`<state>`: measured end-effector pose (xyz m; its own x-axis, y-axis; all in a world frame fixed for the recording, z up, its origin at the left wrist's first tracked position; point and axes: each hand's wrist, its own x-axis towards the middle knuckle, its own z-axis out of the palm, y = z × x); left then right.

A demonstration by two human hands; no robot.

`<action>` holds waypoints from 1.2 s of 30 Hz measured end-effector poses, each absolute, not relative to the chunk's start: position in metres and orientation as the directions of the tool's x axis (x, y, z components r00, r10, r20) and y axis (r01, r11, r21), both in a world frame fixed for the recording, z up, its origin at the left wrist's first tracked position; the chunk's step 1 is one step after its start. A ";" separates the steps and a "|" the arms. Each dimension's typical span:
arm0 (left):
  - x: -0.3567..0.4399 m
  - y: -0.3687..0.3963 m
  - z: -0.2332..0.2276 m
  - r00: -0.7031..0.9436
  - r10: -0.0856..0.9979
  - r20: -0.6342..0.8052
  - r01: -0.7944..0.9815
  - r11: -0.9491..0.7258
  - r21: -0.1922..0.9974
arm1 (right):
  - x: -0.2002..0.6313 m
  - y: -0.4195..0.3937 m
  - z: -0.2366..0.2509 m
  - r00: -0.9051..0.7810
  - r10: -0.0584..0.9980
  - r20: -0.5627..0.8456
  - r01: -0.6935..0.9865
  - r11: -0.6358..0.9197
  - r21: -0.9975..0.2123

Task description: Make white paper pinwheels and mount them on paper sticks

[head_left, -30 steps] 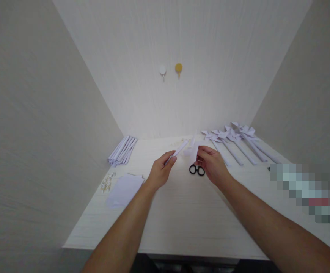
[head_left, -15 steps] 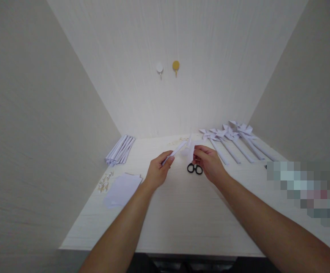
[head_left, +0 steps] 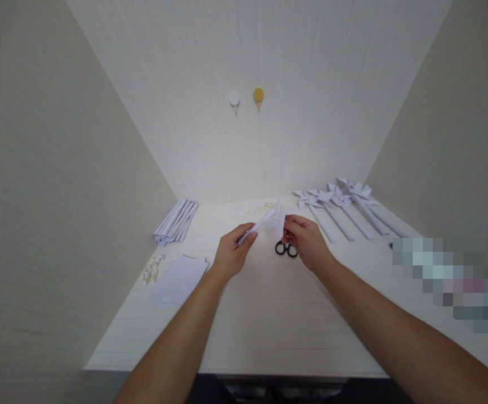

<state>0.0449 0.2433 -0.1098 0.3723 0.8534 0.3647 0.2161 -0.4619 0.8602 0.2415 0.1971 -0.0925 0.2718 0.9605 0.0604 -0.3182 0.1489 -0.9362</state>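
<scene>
My left hand (head_left: 232, 251) is closed around a rolled white paper stick (head_left: 261, 221), which slants up toward the right. Between thumb and fingers, my right hand (head_left: 305, 238) pinches a folded white paper pinwheel head (head_left: 279, 223). The far end of the stick meets the paper folds; whether they are joined I cannot make out. Black-handled scissors (head_left: 286, 249) lie on the table just below my right fingers, their blades mostly hidden.
Several finished paper pinwheels (head_left: 340, 196) lie at the back right. Paper sticks (head_left: 176, 220) are piled at the back left, near small white-and-tan pieces (head_left: 153, 269) and flat paper sheets (head_left: 180, 280). A blurred-out patch (head_left: 450, 280) covers something at right. Two hooks (head_left: 258, 95) hang on the wall.
Both hands keep their hold and barely move. The whole view has shifted very slightly.
</scene>
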 end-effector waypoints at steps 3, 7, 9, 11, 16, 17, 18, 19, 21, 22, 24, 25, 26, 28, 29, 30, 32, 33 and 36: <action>0.045 0.242 -0.107 0.381 0.836 0.394 0.215 -0.495 0.842 | 0.242 0.197 -0.092 0.272 0.960 0.063 -0.318 0.151 -0.936; 0.046 0.242 -0.106 0.388 0.822 0.418 0.217 -0.522 0.825 | 0.242 0.197 -0.093 0.266 0.962 0.066 -0.318 0.152 -0.936; 0.045 0.241 -0.106 0.392 0.816 0.425 0.211 -0.529 0.822 | 0.242 0.196 -0.092 0.261 0.963 0.066 -0.316 0.150 -0.937; 0.045 0.241 -0.106 0.393 0.814 0.428 0.206 -0.531 0.822 | 0.242 0.196 -0.092 0.256 0.964 0.066 -0.313 0.147 -0.938; 0.045 0.240 -0.105 0.396 0.813 0.426 0.188 -0.527 0.829 | 0.242 0.195 -0.091 0.248 0.966 0.066 -0.319 0.146 -0.936; 0.045 0.240 -0.105 0.394 0.817 0.421 0.189 -0.520 0.833 | 0.242 0.195 -0.091 0.247 0.967 0.066 -0.321 0.146 -0.936; 0.045 0.240 -0.105 0.393 0.820 0.416 0.193 -0.516 0.835 | 0.242 0.195 -0.092 0.247 0.967 0.066 -0.323 0.147 -0.935; 0.045 0.240 -0.105 0.392 0.822 0.413 0.201 -0.515 0.833 | 0.242 0.196 -0.092 0.247 0.967 0.067 -0.326 0.148 -0.934; 0.045 0.241 -0.106 0.401 0.818 0.413 0.218 -0.523 0.824 | 0.242 0.196 -0.093 0.248 0.966 0.068 -0.331 0.150 -0.932; 0.045 0.241 -0.107 0.405 0.815 0.415 0.224 -0.528 0.819 | 0.242 0.196 -0.093 0.248 0.966 0.068 -0.333 0.151 -0.931; 0.045 0.242 -0.108 0.411 0.810 0.417 0.228 -0.535 0.814 | 0.242 0.197 -0.093 0.248 0.966 0.068 -0.339 0.152 -0.928; 0.044 0.243 -0.108 0.413 0.809 0.419 0.227 -0.537 0.812 | 0.242 0.197 -0.093 0.248 0.967 0.067 -0.342 0.151 -0.927; 0.044 0.243 -0.108 0.417 0.806 0.420 0.227 -0.540 0.810 | 0.242 0.197 -0.093 0.247 0.967 0.065 -0.345 0.150 -0.926; 0.044 0.243 -0.109 0.424 0.801 0.423 0.228 -0.546 0.806 | 0.242 0.197 -0.093 0.245 0.968 0.060 -0.353 0.147 -0.924; 0.044 0.243 -0.109 0.426 0.799 0.424 0.229 -0.549 0.804 | 0.241 0.196 -0.093 0.242 0.968 0.058 -0.356 0.144 -0.923; 0.044 0.243 -0.109 0.426 0.798 0.426 0.229 -0.550 0.803 | 0.241 0.196 -0.092 0.240 0.969 0.057 -0.358 0.142 -0.923; 0.044 0.243 -0.110 0.420 0.796 0.436 0.224 -0.556 0.800 | 0.241 0.196 -0.092 0.233 0.971 0.057 -0.361 0.141 -0.922; 0.044 0.243 -0.111 0.414 0.795 0.443 0.220 -0.560 0.799 | 0.241 0.195 -0.091 0.229 0.972 0.060 -0.362 0.142 -0.921; 0.044 0.242 -0.110 0.401 0.786 0.470 0.214 -0.579 0.786 | 0.241 0.194 -0.091 0.216 0.973 0.076 -0.365 0.153 -0.918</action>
